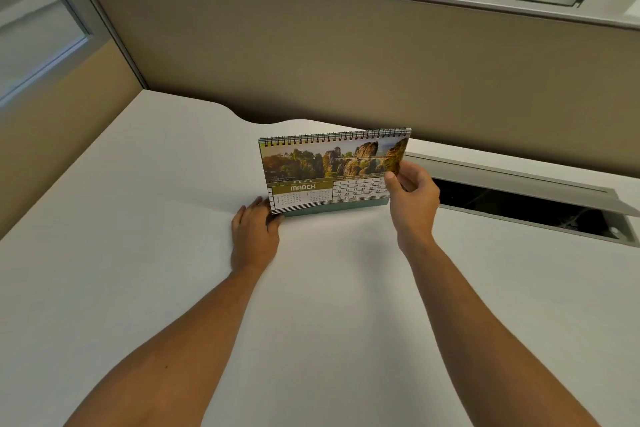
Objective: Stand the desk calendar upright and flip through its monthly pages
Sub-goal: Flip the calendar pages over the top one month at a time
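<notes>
— Grip? Left hand (pixel 254 232) flat, grasping nothing, pressed to desk calendar (pixel 332 173) base corner.
— Calendar upright on desk (pixel 138 218), long axis left-right (March showing).
— Right hand (pixel 412 192) pinching page's right edge; nearer for flipping.

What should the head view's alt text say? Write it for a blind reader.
A desk calendar stands upright on a white desk, showing March. The left hand steadies its bottom corner; the right hand pinches the page's right edge.
</notes>
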Demonstrator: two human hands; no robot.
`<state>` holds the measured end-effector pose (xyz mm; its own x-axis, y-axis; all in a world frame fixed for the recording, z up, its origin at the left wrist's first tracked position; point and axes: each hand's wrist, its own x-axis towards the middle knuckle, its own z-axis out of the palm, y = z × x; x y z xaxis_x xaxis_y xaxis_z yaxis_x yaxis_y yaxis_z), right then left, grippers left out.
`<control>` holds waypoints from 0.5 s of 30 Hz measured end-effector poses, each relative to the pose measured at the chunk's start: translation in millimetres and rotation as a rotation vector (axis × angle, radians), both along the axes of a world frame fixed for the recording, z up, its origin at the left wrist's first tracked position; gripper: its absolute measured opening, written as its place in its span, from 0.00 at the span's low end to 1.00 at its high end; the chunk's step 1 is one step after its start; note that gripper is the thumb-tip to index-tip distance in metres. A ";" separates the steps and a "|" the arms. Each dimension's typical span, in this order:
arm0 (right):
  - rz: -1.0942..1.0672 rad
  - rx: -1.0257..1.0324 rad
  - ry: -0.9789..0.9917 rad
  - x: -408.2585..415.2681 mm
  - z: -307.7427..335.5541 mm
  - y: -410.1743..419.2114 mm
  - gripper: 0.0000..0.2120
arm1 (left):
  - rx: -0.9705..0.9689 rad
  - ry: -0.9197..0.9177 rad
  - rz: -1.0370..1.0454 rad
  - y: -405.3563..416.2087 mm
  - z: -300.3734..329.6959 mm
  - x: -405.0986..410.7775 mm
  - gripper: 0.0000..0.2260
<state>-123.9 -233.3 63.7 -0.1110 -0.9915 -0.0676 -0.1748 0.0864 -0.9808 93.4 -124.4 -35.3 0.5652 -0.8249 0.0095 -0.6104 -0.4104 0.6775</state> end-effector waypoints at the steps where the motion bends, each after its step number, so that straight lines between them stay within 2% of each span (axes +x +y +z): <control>1: -0.006 -0.008 0.013 -1.4 -1.2 -0.2 0.17 | 0.002 0.000 0.001 0.0 0.8 -0.1 0.17; 9: -0.041 -0.085 0.077 -18.2 -0.7 -2.7 0.12 | 0.011 0.002 0.004 0.4 3.1 -0.7 0.17; 15: -0.024 -0.105 0.134 -27.3 -2.5 0.5 0.05 | 0.009 0.002 0.004 1.9 4.5 -0.4 0.16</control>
